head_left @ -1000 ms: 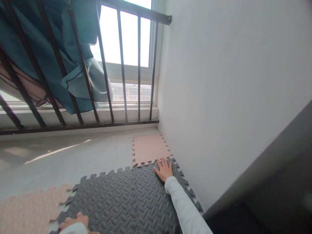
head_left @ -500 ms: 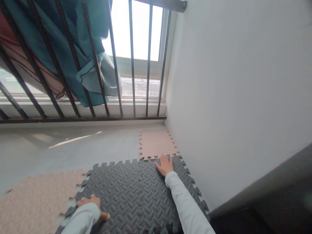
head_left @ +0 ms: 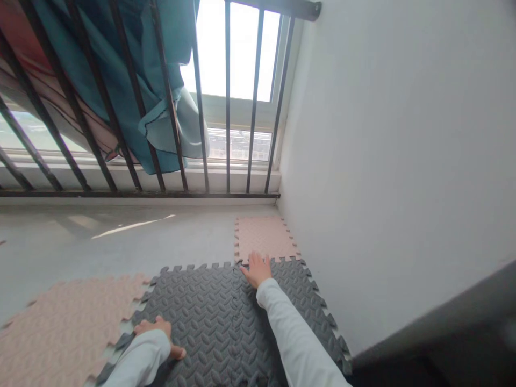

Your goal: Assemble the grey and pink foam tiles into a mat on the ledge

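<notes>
Dark grey foam floor mats with a raised tread pattern and jigsaw edges lie side by side, a seam running between them. My right hand rests with fingers spread at the far edge of the right grey mat, where it meets a pink foam mat in the wall corner. Its fingertips reach onto the pink mat's near edge. Down at the left, my left hand lies open on the left grey mat near its toothed side, thumb stretched out. Neither hand grips anything.
Another pink mat area lies to the left, beside the grey mat's teeth. A white wall rises on the right. Black railing bars stand before the window, with teal cloth behind them. Grey floor shows between.
My right hand has slid left along the joint between the grey and pink mats. My left hand stays in place on the grey mat. The view has shifted slightly.
</notes>
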Demonstrator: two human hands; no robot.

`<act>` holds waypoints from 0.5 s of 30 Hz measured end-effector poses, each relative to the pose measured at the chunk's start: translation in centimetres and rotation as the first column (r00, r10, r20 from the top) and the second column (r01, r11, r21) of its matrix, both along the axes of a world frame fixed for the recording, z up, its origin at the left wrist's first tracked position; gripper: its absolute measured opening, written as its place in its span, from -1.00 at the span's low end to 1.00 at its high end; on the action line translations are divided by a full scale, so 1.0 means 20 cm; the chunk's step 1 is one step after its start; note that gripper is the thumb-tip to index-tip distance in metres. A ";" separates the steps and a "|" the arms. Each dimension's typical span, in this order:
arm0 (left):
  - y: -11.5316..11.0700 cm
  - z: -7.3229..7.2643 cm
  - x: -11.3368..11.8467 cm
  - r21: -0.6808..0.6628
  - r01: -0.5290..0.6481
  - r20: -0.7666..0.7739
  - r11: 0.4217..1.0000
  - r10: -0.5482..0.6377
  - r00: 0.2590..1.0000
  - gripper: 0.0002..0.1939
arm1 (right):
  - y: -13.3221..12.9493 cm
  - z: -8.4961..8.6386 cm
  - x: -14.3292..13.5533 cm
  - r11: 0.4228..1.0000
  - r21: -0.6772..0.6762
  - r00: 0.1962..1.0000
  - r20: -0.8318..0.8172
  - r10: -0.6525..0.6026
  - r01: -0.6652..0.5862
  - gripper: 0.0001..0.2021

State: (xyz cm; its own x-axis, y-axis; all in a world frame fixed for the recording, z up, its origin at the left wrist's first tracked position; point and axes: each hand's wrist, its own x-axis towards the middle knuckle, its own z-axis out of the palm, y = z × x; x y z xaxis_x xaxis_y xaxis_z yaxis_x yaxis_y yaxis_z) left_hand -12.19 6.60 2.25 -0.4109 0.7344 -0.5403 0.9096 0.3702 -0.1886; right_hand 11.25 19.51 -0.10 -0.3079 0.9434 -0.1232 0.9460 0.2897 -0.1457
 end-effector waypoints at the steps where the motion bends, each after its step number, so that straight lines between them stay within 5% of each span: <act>1: 0.00 0.00 0.00 0.001 -0.003 0.001 1.000 0.003 1.000 -0.06 | 0.00 0.00 -0.02 0.998 0.005 0.997 -0.037 0.061 -0.061 -0.34; 15: 0.00 0.01 -0.01 -0.005 -0.009 -0.019 1.000 0.009 1.000 0.12 | 0.01 0.02 -0.18 0.995 -0.064 0.986 -0.153 0.070 -0.081 -0.38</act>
